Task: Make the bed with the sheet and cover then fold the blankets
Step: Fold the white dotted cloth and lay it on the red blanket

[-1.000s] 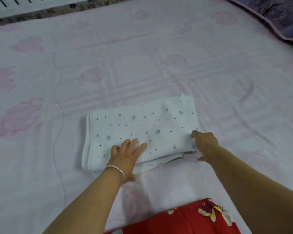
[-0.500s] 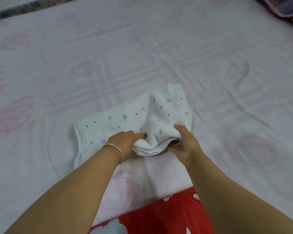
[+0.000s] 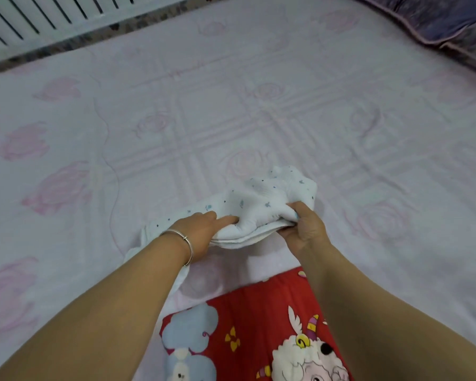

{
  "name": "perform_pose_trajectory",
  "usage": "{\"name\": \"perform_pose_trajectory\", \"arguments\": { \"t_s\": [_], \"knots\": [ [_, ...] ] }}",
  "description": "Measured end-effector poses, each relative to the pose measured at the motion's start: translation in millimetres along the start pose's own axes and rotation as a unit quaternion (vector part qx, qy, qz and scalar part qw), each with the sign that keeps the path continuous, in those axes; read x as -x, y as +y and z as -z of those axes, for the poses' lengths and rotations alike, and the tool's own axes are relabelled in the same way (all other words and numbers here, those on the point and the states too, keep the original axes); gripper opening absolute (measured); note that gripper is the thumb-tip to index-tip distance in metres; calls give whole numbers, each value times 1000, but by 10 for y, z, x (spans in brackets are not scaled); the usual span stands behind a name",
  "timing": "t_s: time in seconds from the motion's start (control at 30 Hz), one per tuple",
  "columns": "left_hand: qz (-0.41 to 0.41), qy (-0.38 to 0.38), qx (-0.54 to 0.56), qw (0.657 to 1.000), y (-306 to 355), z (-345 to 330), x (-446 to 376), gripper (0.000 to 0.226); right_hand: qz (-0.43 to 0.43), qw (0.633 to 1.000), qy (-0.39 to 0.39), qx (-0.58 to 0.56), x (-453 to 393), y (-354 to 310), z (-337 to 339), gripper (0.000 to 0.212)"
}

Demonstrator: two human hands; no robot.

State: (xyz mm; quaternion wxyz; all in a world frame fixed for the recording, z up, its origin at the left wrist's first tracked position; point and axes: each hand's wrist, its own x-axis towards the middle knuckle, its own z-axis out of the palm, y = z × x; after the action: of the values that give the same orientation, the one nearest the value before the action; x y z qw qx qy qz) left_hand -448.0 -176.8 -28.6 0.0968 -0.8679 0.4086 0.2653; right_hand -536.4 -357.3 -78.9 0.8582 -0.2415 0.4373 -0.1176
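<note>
At the cover's [image 3: 259,119] near edge both hands — left [image 3: 201,232], right [image 3: 304,229] — clamp the folded blanket [image 3: 261,199], seemingly lifted.

Soft, dim light — edges warped

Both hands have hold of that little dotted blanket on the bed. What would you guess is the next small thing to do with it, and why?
Probably lift it clear of the bed cover and carry it aside. The dotted blanket is already folded into a thick bundle, the right hand pinches its layered edge, and the left hand grips its near side, so it looks ready to move rather than fold again.
</note>
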Motion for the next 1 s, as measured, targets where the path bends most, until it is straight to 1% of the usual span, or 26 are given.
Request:
{"name": "perform_pose_trajectory", "arguments": {
  "t_s": [0.13, 0.23, 0.3, 0.33, 0.37, 0.4, 0.47, 0.53, 0.63, 0.7, 0.77, 0.8, 0.83, 0.9, 0.93, 1.0],
  "knots": [
    [-7, 8, -45, 999, 238, 239, 517, 83, 29, 999, -38, -3, 561, -98, 50, 22],
    [-18, 8, -71, 997, 502, 428, 946, 85, 56, 997, -60, -10, 1053, -198, 97, 25],
    [-33, -10, -85, 996, 745, 472, 1243, 86, 67, 996, -56, -9, 1416, -238, 206, 30],
    [-41, -22, -92, 995, 864, 460, 1353, 87, 69, 996, -53, -16, 1549, -237, 288, 35],
    [-51, -34, -100, 993, 988, 430, 1471, 89, 68, 996, -43, -23, 1704, -227, 411, 41],
    [-62, -45, -106, 991, 1099, 374, 1556, 92, 64, 997, -32, -19, 1834, -199, 542, 41],
    [-85, -77, -120, 986, 1300, 204, 1670, 96, 51, 999, 1, -12, 2016, -78, 863, 31],
    [-103, -129, -127, 978, 1497, -116, 1747, 100, 36, 998, 45, -6, 2148, 119, 1258, 26],
    [-92, -205, -112, 968, 1695, -648, 1814, 102, 4, 993, 115, 39, 2256, 347, 1734, 25],
    [-79, -233, -92, 965, 1732, -866, 1798, 98, -7, 987, 146, 72, 2257, 417, 1919, 13],
    [-76, -245, -65, 964, 1738, -912, 1744, 84, -23, 982, 155, 101, 2217, 417, 2026, 29],
    [-79, -241, -50, 966, 1758, -877, 1701, 73, -29, 981, 153, 119, 2223, 380, 2050, 31],
    [-86, -218, -34, 971, 1754, -832, 1647, 61, -35, 980, 142, 137, 2229, 336, 2051, 30],
    [-94, -137, -13, 986, 1770, -707, 1514, 44, -29, 977, 146, 153, 2219, 182, 2033, 22],
    [-88, -87, -6, 992, 1773, -652, 1449, 39, -18, 972, 167, 167, 2185, 97, 2029, 21],
    [-73, 10, 5, 997, 1810, -558, 1280, 38, 12, 947, 217, 237, 2081, -88, 2062, 21]
  ]
}}
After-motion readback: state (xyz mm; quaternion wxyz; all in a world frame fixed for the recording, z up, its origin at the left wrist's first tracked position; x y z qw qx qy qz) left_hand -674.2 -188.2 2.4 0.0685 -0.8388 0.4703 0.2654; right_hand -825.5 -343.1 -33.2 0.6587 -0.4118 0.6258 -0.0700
